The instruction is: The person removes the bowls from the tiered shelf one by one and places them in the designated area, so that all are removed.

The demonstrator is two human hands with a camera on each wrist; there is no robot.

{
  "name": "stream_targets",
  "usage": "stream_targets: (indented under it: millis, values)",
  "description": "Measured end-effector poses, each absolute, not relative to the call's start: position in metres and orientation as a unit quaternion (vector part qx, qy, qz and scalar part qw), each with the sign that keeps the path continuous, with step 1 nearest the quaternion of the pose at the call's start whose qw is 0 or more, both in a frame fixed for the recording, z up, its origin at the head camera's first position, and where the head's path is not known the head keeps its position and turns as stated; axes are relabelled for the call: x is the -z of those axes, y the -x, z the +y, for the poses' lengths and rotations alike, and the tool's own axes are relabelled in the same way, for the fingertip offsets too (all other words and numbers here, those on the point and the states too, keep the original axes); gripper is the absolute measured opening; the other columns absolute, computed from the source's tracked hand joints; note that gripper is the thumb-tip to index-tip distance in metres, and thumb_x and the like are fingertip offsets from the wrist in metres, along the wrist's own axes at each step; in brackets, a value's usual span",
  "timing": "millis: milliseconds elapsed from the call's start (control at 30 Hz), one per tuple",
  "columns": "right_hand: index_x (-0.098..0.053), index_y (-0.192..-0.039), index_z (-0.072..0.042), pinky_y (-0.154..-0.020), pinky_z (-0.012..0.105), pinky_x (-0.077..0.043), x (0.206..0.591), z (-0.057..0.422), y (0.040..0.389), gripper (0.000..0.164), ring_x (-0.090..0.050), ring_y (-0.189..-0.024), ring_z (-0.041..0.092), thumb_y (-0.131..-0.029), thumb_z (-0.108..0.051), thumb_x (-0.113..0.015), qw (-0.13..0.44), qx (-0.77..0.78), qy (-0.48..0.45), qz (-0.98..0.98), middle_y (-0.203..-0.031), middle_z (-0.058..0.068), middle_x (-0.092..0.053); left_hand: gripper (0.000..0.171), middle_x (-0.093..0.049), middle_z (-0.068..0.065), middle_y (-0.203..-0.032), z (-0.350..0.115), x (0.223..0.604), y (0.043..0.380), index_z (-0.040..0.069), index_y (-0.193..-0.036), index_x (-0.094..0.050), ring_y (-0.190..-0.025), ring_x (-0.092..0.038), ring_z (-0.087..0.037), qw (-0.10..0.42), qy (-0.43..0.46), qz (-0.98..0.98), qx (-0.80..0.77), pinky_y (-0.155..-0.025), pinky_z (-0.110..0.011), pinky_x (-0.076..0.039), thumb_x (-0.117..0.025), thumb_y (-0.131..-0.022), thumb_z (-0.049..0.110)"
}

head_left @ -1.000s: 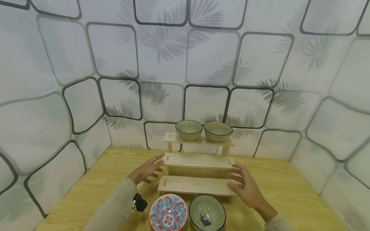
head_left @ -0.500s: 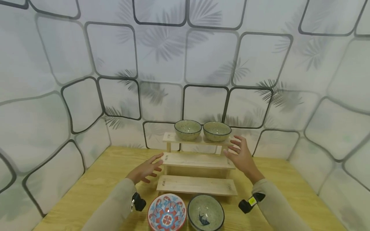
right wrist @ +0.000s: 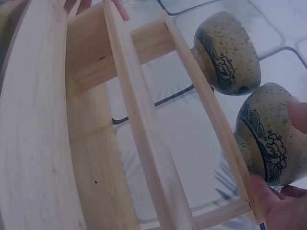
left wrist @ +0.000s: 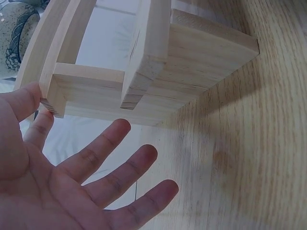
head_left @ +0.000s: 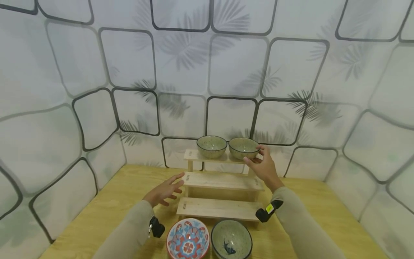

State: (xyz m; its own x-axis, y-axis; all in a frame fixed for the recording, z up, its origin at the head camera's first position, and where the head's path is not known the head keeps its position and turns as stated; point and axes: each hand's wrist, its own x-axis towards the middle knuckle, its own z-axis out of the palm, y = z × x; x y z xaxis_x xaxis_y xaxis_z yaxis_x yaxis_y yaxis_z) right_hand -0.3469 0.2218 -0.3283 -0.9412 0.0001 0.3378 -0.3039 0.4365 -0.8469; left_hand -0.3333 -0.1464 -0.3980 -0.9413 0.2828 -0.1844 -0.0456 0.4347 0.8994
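My left hand [head_left: 163, 190] has its fingers spread beside the wooden tiered stand [head_left: 223, 180]; its thumb and one fingertip touch the left end of the middle shelf, as the left wrist view shows. On the top shelf sit two speckled green bowls with dark rims, a left bowl [head_left: 211, 148] and a right bowl [head_left: 240, 148]. My right hand [head_left: 266, 167] grips the right bowl, thumb at its front and fingers at its right side. From the right wrist view, this bowl [right wrist: 268, 134] bears a dark wave pattern, and several fingers are partly hidden or out of frame.
In front of the stand, a red, blue and white patterned bowl [head_left: 188, 239] and another green bowl [head_left: 231, 239] with a dark fish motif stand side by side on the wood-grain table [head_left: 106, 212]. A patterned wall [head_left: 181, 64] rises close behind the stand.
My right hand has risen from beside the lower shelves to the top one and taken hold of the right bowl. My left hand has stayed at the middle shelf's left end.
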Motion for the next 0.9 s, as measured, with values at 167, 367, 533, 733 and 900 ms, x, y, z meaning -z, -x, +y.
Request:
stream_targets:
  millis: [167, 367, 533, 733, 900]
  values:
    - [-0.032, -0.134, -0.005, -0.095, 0.046, -0.046, 0.328, 0.219, 0.351, 0.068, -0.049, -0.126, 0.039, -0.09, -0.038, -0.071, 0.162, -0.507, -0.076, -0.843, -0.152, 0.023, -0.026, 0.065, -0.053, -0.021, -0.134, -0.147, 0.401, 0.337, 0.034, -0.155, -0.025, -0.117, -0.051, -0.049, 0.157, -0.076, 0.836, -0.52, -0.082, -0.066, -0.043, -0.046, -0.098, 0.057]
    - [-0.037, -0.122, -0.004, -0.092, 0.046, -0.048, 0.329, 0.219, 0.357, 0.062, -0.054, -0.12, 0.04, -0.086, -0.039, -0.074, 0.201, -0.493, -0.067, -0.844, -0.147, 0.021, -0.033, 0.066, -0.052, -0.021, -0.135, -0.145, 0.397, 0.341, 0.035, -0.155, -0.024, -0.119, -0.05, -0.049, 0.158, -0.081, 0.839, -0.515, -0.083, -0.066, -0.043, -0.045, -0.097, 0.059]
    - [-0.04, -0.113, -0.005, -0.09, 0.048, -0.048, 0.331, 0.22, 0.354, 0.057, -0.059, -0.112, 0.04, -0.084, -0.039, -0.076, 0.224, -0.469, -0.059, -0.852, -0.139, 0.021, -0.042, 0.064, -0.051, -0.023, -0.136, -0.145, 0.398, 0.337, 0.035, -0.155, -0.025, -0.119, -0.049, -0.05, 0.164, -0.077, 0.834, -0.521, -0.083, -0.067, -0.042, -0.045, -0.098, 0.057]
    - [-0.042, -0.106, -0.007, -0.089, 0.05, -0.048, 0.327, 0.221, 0.342, 0.053, -0.06, -0.108, 0.041, -0.083, -0.04, -0.077, 0.233, -0.457, -0.059, -0.857, -0.135, 0.02, -0.046, 0.064, -0.052, -0.022, -0.136, -0.146, 0.4, 0.336, 0.036, -0.154, -0.025, -0.118, -0.05, -0.049, 0.16, -0.074, 0.835, -0.52, -0.083, -0.067, -0.042, -0.046, -0.098, 0.057]
    - [-0.043, -0.105, -0.008, -0.084, 0.05, -0.05, 0.328, 0.226, 0.336, 0.054, -0.061, -0.108, 0.041, -0.082, -0.039, -0.079, 0.233, -0.46, -0.066, -0.854, -0.134, 0.019, -0.047, 0.065, -0.052, -0.021, -0.136, -0.147, 0.401, 0.337, 0.036, -0.154, -0.025, -0.118, -0.05, -0.048, 0.16, -0.074, 0.836, -0.52, -0.083, -0.066, -0.043, -0.046, -0.097, 0.058]
